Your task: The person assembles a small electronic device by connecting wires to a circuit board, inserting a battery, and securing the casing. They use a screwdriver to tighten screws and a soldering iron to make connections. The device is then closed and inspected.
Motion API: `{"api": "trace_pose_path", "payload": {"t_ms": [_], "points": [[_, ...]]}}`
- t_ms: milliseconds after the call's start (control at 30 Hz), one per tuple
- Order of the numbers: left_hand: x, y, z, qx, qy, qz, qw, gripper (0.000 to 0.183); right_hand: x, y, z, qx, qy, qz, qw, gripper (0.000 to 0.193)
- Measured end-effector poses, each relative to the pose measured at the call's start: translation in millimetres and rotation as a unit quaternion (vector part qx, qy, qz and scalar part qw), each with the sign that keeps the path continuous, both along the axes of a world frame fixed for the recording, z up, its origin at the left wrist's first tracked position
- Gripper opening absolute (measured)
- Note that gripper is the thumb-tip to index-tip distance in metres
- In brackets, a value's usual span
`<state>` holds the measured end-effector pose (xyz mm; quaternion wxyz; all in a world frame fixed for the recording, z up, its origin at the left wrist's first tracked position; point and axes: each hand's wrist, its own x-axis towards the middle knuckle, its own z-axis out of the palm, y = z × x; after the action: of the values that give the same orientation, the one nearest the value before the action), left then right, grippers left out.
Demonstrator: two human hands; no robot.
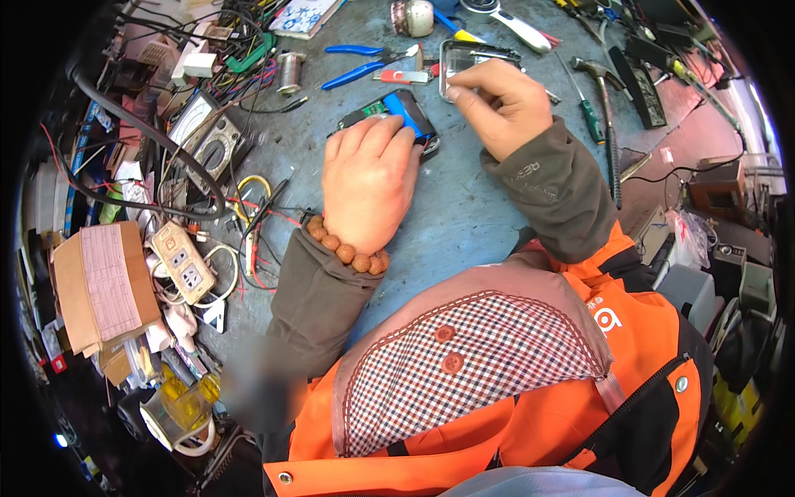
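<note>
My left hand (368, 178), with a brown bead bracelet at the wrist, is closed over a black opened device (429, 137). Part of a green circuit board and a blue cylindrical cell (406, 112) show past my fingers; the rest of the device is covered by them. To its right, my right hand (503, 108) hovers at a small clear tray (445, 62), thumb and fingertips pinched at its near edge. Whatever is between those fingertips is too small to make out. Small metal parts lie in and beside the tray.
Blue-handled cutters (356, 73), a red USB-stick-like piece (403, 76) and a solder spool (290, 73) lie beyond the device. A green-handled screwdriver (592, 122) and a hammer (602, 79) are at right. Left stand an analog multimeter (214, 147), a power strip (184, 263) and tangled cables.
</note>
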<state>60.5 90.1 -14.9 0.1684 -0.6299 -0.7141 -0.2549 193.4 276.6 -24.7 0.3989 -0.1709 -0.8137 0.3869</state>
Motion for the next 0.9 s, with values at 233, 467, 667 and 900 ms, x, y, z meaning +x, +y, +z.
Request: {"api": "trace_pose_path", "payload": {"t_ms": [233,467,667,900], "points": [[4,1,-4,-0.007,0.041,0.014,0.999,0.02,34,55,-24,-0.068,-0.02,-0.201,0.977,0.031],[12,-4,-6,0.009,0.077,0.022,0.997,0.02,30,56,-26,-0.028,-0.177,-0.226,0.957,0.055],[12,-1,-2,-0.025,0.085,0.045,0.995,0.016,30,59,-33,0.08,-0.21,-0.202,0.953,0.059],[0,-6,4,0.009,-0.037,0.025,0.999,0.015,26,53,-29,0.022,-0.177,-0.188,0.966,0.069]]}}
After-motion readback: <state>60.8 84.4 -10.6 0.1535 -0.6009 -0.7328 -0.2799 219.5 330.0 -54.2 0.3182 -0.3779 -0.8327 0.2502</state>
